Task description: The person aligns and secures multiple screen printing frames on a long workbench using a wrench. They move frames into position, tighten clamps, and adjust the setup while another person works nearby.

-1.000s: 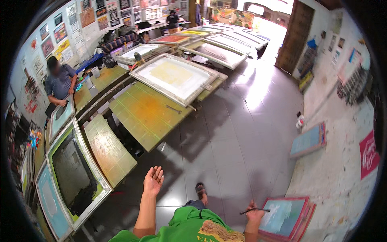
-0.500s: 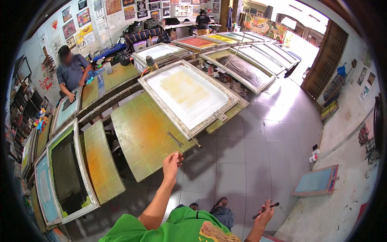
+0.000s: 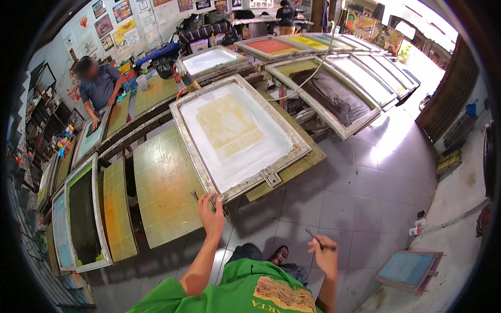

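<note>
White mesh fills the screen, its pale yellow design facing up; it lies over a green board and carries a metal clamp on its near rail. The left hand is at the screen's near left corner, fingers raised and partly bent, fingertips at the rail. A wrench shows just left of these fingers; whether they grip it or merely touch it cannot be told. The right hand is closed around a slim dark tool, above the tiled floor and well apart from the screen.

To the left are a gridded board with orange staining, a narrower board and a black screen in a pale frame. On the far side, right of the white mesh, is a dark-smeared screen; a red screen lies farther off. At far left a co-worker rests one hand on a pale blue screen. At near right, a blue panel is beside the wall; a white bottle is beyond it.
</note>
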Demonstrator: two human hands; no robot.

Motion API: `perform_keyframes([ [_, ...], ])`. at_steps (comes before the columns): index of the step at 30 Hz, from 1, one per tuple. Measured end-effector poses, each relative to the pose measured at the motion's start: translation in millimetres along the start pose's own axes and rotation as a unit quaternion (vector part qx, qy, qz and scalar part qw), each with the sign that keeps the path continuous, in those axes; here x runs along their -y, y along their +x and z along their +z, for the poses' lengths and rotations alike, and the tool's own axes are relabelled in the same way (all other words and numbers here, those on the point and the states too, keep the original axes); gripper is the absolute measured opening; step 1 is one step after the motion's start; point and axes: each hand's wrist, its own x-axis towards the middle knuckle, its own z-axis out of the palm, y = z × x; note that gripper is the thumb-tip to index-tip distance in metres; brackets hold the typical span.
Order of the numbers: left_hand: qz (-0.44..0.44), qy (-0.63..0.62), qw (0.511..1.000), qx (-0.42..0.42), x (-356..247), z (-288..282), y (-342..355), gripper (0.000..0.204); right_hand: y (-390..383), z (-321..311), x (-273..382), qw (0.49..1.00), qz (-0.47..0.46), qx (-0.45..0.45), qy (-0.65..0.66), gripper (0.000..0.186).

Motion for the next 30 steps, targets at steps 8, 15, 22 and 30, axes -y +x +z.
perform_keyframes([
  [8, 0.063, 0.098, 0.993, -0.037, -33.0, 48.8, 25.7, 0.032, 148.8, 26.7, 111.7, 0.960, -0.084, 0.201, -0.176, 0.025],
  [15, 0.081, 0.229, 0.970, -0.030, 4.5, 74.5, 34.4, 0.045, 232.9, 75.3, 134.9, 0.898, -0.134, 0.250, -0.336, 0.028],
  [22, 0.039, 0.223, 0.974, 0.014, 17.0, 76.7, 39.6, 0.074, 258.3, 97.5, 165.1, 0.873, -0.112, 0.287, -0.378, 0.034],
  [30, 0.059, 0.242, 0.964, 0.090, 6.7, 66.9, 46.2, 0.119, 270.7, 110.7, 164.6, 0.890, -0.041, 0.254, -0.376, 0.039],
])
